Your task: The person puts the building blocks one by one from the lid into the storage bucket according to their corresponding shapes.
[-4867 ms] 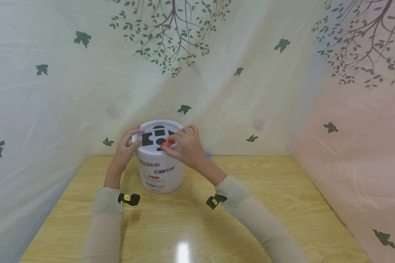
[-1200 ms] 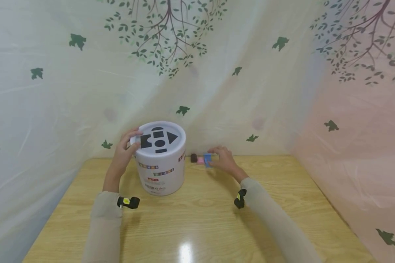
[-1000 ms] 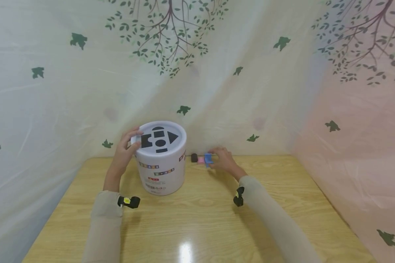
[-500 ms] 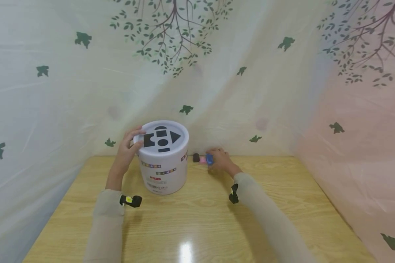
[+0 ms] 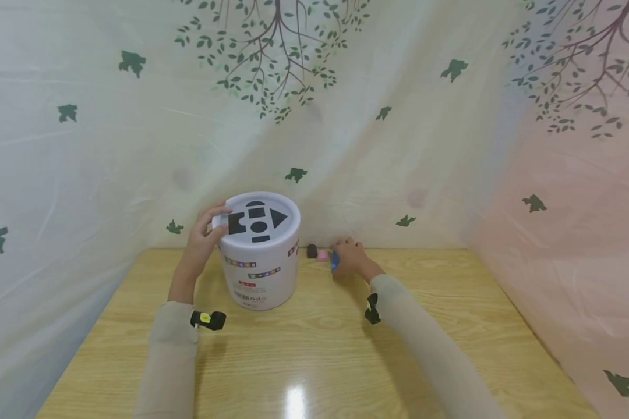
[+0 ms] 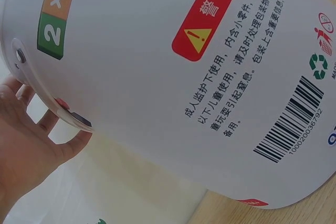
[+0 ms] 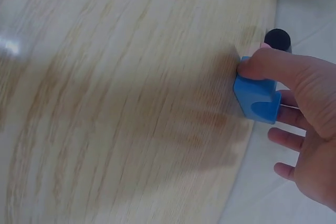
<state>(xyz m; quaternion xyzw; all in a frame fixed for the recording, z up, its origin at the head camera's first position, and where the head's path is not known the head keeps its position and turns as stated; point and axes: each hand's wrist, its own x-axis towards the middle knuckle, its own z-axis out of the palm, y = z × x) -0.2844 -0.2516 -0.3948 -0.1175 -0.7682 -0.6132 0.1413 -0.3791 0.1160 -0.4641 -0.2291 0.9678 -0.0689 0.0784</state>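
Observation:
A white shape-sorter bucket (image 5: 259,276) stands upright at the back left, its lid (image 5: 269,234) marked with several black shapes. My left hand (image 5: 201,235) grips the lid's rim on the left side, fingertips bent over the edge; in the left wrist view, the hand (image 6: 31,140) lies against the bucket's rim. To the right of the bucket, my right hand (image 5: 350,258) pinches a blue block (image 7: 256,95) with a rounded notch, thumb on one face and fingers behind. Part of that block is hidden by the hand in the head view.
Left of the right hand, a pink block (image 5: 322,255) and a dark, round-topped block (image 5: 311,251) sit at the table's back edge. A leaf-printed curtain (image 5: 367,192) hangs right behind the wooden table (image 5: 398,326).
Earlier my right hand held an orange piece at the lid; that piece is out of sight. The hand moved right to the blue block, closed on it and turned it. The left hand stayed.

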